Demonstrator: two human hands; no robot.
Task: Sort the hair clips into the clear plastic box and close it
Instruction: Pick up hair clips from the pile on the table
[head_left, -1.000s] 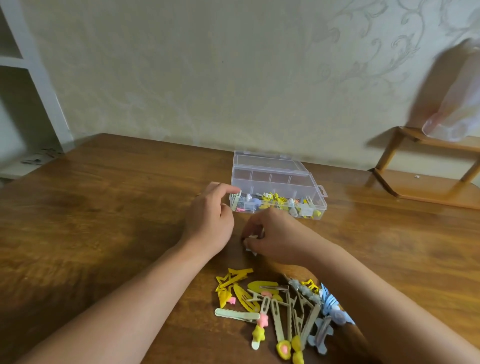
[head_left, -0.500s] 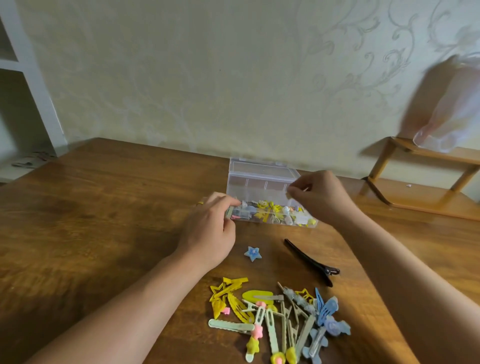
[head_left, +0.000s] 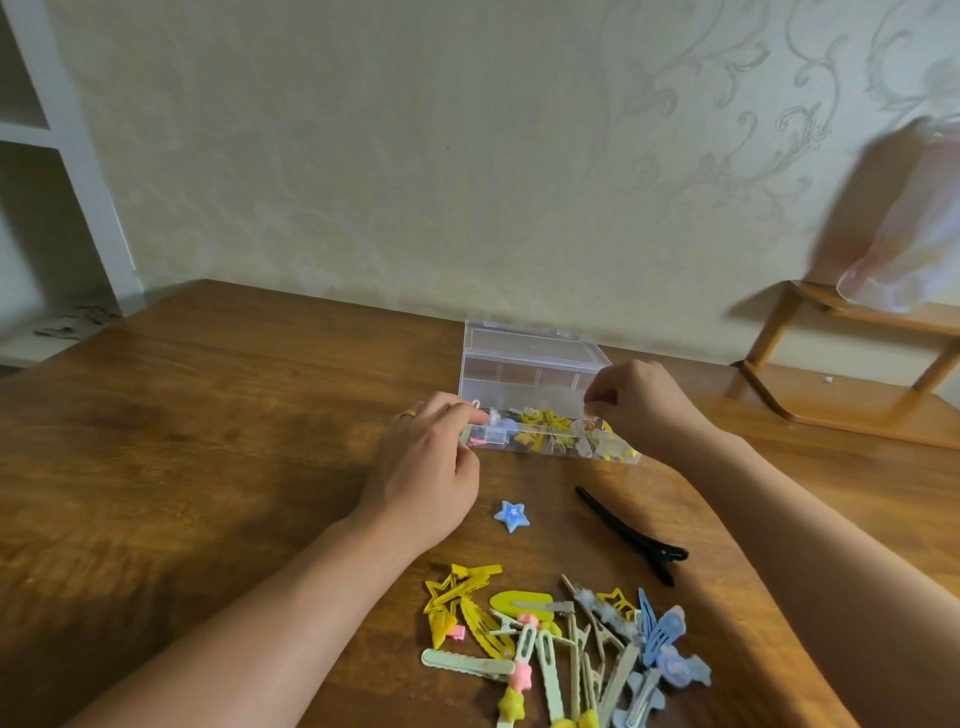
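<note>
With my left hand (head_left: 423, 465) gripping the box (head_left: 524, 384) at twelve o'clock on the bench (head_left: 182, 467) and my right hand (head_left: 636, 402) pinching something tiny over it, a fumble could drop it into the wrong compartment.

Left hand (head_left: 426, 467) knuckles up, fingers curled toward one o'clock. Right hand (head_left: 641, 402) at two o'clock, fingertips pinched together.

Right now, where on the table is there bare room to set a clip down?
Bare wood lies left of the left hand and between the blue star clip and black clip. The clip pile and clear box are crowded.
</note>
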